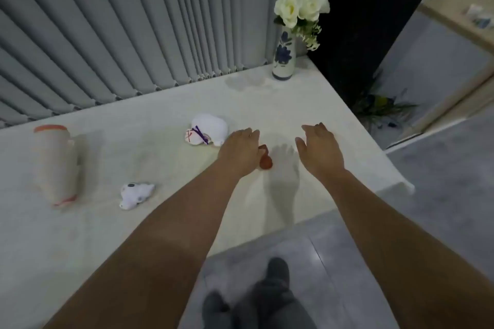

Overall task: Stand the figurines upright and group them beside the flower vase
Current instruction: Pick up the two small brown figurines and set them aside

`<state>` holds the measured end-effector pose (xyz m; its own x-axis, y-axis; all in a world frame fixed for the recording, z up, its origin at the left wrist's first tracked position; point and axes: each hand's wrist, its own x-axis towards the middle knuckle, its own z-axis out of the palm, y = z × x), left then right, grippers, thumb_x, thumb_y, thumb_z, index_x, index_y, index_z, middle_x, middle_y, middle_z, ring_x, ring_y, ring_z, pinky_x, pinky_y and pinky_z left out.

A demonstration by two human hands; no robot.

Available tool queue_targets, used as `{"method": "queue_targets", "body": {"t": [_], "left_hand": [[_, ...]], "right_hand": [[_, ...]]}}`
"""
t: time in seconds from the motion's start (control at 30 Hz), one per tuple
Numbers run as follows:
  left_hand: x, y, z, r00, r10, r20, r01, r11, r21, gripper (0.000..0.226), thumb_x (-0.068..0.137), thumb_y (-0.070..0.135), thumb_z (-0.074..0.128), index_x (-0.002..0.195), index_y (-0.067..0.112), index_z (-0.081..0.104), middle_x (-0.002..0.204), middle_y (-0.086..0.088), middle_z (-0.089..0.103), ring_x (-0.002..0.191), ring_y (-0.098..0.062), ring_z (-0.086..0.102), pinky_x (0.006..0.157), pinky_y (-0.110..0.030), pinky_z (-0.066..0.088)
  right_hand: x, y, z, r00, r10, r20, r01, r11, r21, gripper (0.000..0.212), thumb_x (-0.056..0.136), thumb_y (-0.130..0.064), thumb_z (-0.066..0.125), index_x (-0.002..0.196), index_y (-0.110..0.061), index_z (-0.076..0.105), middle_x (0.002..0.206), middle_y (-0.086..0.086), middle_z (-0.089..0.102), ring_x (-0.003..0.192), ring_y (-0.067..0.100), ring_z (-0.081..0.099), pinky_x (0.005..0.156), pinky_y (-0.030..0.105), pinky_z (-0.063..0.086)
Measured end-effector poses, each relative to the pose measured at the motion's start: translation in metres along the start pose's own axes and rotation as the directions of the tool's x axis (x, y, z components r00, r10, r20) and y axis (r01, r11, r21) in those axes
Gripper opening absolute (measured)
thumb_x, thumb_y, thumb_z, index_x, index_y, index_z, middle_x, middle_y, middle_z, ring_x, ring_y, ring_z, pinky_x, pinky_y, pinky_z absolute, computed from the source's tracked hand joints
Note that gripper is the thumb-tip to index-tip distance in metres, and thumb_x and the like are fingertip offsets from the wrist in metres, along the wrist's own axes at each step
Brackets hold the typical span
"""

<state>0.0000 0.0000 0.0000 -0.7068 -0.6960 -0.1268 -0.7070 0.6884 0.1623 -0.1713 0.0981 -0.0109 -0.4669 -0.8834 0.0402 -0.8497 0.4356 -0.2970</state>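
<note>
A white vase with blue flowers painted on it [284,56] holds white roses at the table's far right corner. A white figurine with purple marks [207,129] lies on its side mid-table. A smaller white figurine [136,193] lies toppled nearer the front left. A small red-brown figurine [266,161] lies on the cloth, partly hidden under my left hand [239,149], which hovers over it with fingers apart. My right hand [319,148] is open above the cloth to the right, holding nothing.
A tall cream jug with an orange rim [54,163] stands at the left. The white tablecloth [307,99] ends at a corner on the right. Grey vertical blinds [133,35] run behind the table. A plant [382,107] sits on the floor beyond the right edge.
</note>
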Motion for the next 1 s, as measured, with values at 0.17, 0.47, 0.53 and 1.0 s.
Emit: {"method": "queue_targets", "body": {"t": [0.17, 0.47, 0.53, 1.0], "left_hand": [[0.017, 0.023, 0.039, 0.991, -0.123, 0.06, 0.123, 0.992, 0.007, 0.058, 0.092, 0.043, 0.053, 0.139, 0.012, 0.037, 0.132, -0.014, 0.048, 0.115, -0.033, 0.052, 0.088, -0.041, 0.046], [0.029, 0.036, 0.066, 0.905, -0.407, 0.122, 0.415, 0.909, -0.048, 0.057, 0.088, 0.048, 0.054, 0.131, 0.015, 0.034, 0.112, -0.013, 0.061, 0.101, -0.034, 0.06, 0.071, -0.037, 0.041], [0.032, 0.037, 0.067, 0.913, -0.393, 0.112, 0.402, 0.912, -0.079, 0.048, 0.09, 0.038, 0.054, 0.127, 0.014, 0.035, 0.108, -0.013, 0.062, 0.096, -0.034, 0.062, 0.067, -0.035, 0.04], [0.057, 0.019, 0.046, 0.914, -0.406, 0.032, 0.402, 0.889, -0.221, 0.041, 0.092, 0.036, 0.051, 0.114, 0.001, 0.052, 0.113, -0.017, 0.059, 0.105, -0.034, 0.058, 0.075, -0.037, 0.042]], "right_hand": [[0.016, 0.043, 0.026, 1.0, 0.009, 0.014, -0.01, 1.0, 0.028, 0.048, 0.094, -0.021, 0.057, 0.138, -0.003, 0.048, 0.146, 0.017, 0.047, 0.141, 0.031, 0.038, 0.115, 0.041, 0.034], [0.035, 0.08, 0.044, 1.0, 0.025, -0.016, -0.026, 0.998, -0.06, 0.049, 0.091, -0.019, 0.057, 0.138, -0.016, 0.044, 0.129, 0.015, 0.055, 0.115, 0.035, 0.054, 0.101, 0.043, 0.043], [0.041, 0.083, 0.047, 0.999, 0.038, -0.001, -0.038, 0.996, -0.077, 0.046, 0.092, -0.018, 0.055, 0.137, -0.016, 0.044, 0.126, 0.017, 0.056, 0.11, 0.037, 0.055, 0.096, 0.044, 0.044], [0.056, 0.059, 0.055, 0.984, 0.134, -0.116, -0.123, 0.987, 0.1, 0.022, 0.098, -0.014, 0.046, 0.118, -0.008, 0.051, 0.107, 0.018, 0.058, 0.088, 0.038, 0.059, 0.078, 0.045, 0.047]]}}
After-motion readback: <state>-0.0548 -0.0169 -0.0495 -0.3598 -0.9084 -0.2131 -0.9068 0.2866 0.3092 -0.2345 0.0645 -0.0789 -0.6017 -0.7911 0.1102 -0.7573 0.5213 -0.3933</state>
